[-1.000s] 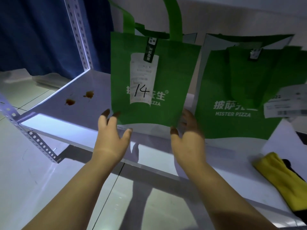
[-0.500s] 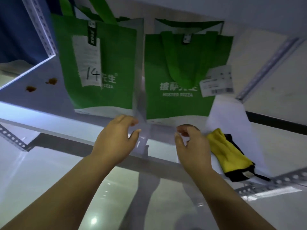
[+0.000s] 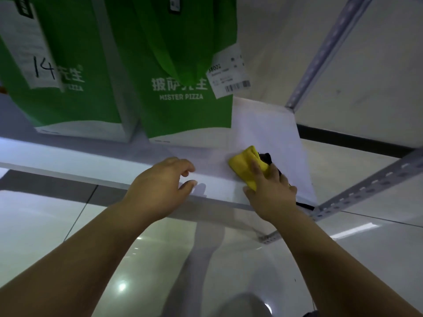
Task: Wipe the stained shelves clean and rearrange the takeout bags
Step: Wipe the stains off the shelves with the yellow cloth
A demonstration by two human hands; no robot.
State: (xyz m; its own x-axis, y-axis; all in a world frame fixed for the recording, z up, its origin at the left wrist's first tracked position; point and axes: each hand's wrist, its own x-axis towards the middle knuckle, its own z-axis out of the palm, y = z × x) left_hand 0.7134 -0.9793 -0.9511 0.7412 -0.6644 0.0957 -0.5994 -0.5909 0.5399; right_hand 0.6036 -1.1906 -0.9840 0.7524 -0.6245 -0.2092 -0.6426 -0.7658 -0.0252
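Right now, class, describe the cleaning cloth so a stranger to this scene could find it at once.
Start at the white shelf holding two green pizza bags. Right of the bag with the barcode slip, near the shelf's front corner, lies the yellow cloth under the right hand. It is the only yellow thing, edged in black.

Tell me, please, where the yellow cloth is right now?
In the head view, the yellow cloth lies at the shelf's right front, under the right hand, just right of the Mister Pizza bag.
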